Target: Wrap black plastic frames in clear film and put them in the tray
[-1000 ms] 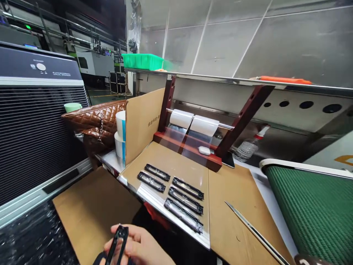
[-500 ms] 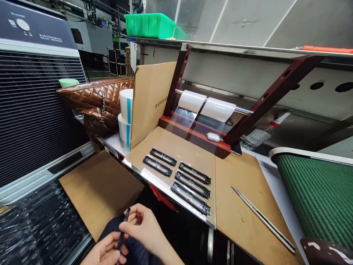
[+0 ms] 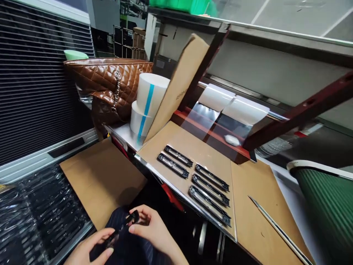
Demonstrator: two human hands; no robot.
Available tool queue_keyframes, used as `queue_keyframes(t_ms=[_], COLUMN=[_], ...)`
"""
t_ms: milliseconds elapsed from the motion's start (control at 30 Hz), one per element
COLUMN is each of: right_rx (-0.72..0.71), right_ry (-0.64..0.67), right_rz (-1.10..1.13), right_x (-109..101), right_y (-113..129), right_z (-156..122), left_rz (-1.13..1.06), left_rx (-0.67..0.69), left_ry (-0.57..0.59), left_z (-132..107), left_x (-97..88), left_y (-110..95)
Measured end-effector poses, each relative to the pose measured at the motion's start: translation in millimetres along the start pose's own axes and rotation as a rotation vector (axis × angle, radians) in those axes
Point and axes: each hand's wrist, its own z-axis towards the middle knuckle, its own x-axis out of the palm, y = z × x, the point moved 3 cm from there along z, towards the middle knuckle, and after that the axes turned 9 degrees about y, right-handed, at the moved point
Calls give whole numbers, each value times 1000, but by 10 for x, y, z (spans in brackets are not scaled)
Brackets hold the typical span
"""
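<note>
I see my left hand (image 3: 92,248) and right hand (image 3: 150,230) both pinched onto one slim black part (image 3: 121,230) held low over my lap, below the desk (image 3: 248,221) edge.

upright cardboard flap (image 3: 180,86), 12 o'clock of bench | one short line of dark print on its face, running up the slope | characters too blurred and small to read | no other label, brand, number or sign legible anywhere in view
</note>
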Motion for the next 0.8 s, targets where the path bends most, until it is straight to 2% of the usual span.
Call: queue_keyframes(t_ms=[100,200,300,433,567,800], right_rx=[-2,-15,-51,-78,-261,-664], right_ry=[85,135,199,239,253,338], right_rz=[-219,-405,-444,-520,-764,-1121], right_x=[19,66,129,175,246,399], right_y=[51,109,115,78,150,384], right_z=[51,125,204,273,268,221], left_rz=[180,494,866,1126,1182,1030], left_rx=[75,289,479,565,661,751], left_ry=[-43,-131,-222,-251,-246,-221], left_z=[-89,-170,-201,-175,-161,-155], left_x=[-259,-460,-561,-645,-710,-770], left_y=[-45,-245,-397,-394,-354,-390])
